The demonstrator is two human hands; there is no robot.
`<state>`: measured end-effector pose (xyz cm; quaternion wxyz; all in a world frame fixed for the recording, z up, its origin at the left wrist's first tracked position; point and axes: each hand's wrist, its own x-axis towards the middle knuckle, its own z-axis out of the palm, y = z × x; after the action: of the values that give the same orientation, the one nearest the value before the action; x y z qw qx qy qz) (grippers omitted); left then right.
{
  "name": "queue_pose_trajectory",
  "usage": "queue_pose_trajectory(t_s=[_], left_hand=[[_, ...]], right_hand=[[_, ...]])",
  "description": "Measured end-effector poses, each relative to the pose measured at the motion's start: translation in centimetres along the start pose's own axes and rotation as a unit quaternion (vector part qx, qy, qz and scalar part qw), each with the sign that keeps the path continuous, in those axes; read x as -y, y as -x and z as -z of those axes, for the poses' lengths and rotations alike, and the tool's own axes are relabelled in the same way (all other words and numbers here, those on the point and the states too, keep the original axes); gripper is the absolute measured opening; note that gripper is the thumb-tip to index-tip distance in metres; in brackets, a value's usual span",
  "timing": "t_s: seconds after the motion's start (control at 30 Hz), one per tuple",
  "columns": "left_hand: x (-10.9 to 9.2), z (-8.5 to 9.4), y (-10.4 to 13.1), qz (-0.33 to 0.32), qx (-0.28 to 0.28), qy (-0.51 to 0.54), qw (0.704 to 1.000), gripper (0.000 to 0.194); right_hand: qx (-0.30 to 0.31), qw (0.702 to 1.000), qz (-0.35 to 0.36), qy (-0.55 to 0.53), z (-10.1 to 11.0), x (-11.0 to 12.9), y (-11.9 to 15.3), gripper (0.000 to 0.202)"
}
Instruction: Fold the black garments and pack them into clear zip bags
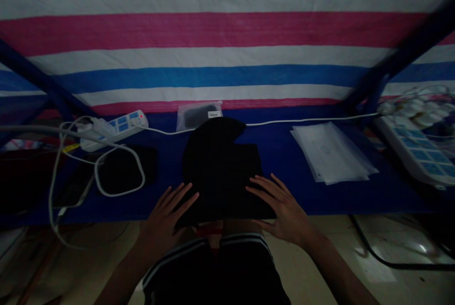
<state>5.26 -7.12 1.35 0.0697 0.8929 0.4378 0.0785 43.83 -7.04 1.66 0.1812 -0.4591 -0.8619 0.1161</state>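
Observation:
A black cloth item [223, 167] lies spread on the blue table, rounded at its far left, with a notch at its far right. It looks like a hat or hood, but the dimness hides its exact kind. Across its near left corner rests my left hand [165, 215], fingers stretched and apart. My right hand [282, 207] lies over the near right side, fingers likewise spread, its thumb by the table's front edge. Behind the cloth is a clear zip bag [199, 114] with something dark inside and a white label.
Several clear plastic bags [330, 151] lie stacked at right. A power strip [122, 127] with white cables, a phone [76, 186] and a dark pouch [122, 170] are at left. Another power strip [423, 148] sits far right. A striped sheet [227, 30] hangs behind the blue table [284, 153].

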Motion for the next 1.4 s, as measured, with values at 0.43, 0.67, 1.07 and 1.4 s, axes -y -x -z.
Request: queue_pose_trajectory(t_s=[0.43,0.67,1.07,1.4], left_hand=[[1.5,0.1,0.7,0.023,-0.055,0.11,0.992,0.082],[2.0,0.1,-0.8,0.022,-0.068,0.156,0.985,0.076],[2.3,0.0,-2.8,-0.028,-0.113,0.277,0.954,0.042],[0.5,-0.5,-3.5,0.271,-0.209,0.366,0.866,0.024]], right_hand=[[0.047,0.999,-0.006,0.018,1.2,0.3,2.2,0.099],[0.067,0.997,-0.004,0.025,1.2,-0.2,2.3,0.099],[0.032,0.999,0.028,0.017,0.8,-0.5,2.2,0.079],[0.009,0.999,0.038,0.025,0.6,-0.6,2.4,0.07]])
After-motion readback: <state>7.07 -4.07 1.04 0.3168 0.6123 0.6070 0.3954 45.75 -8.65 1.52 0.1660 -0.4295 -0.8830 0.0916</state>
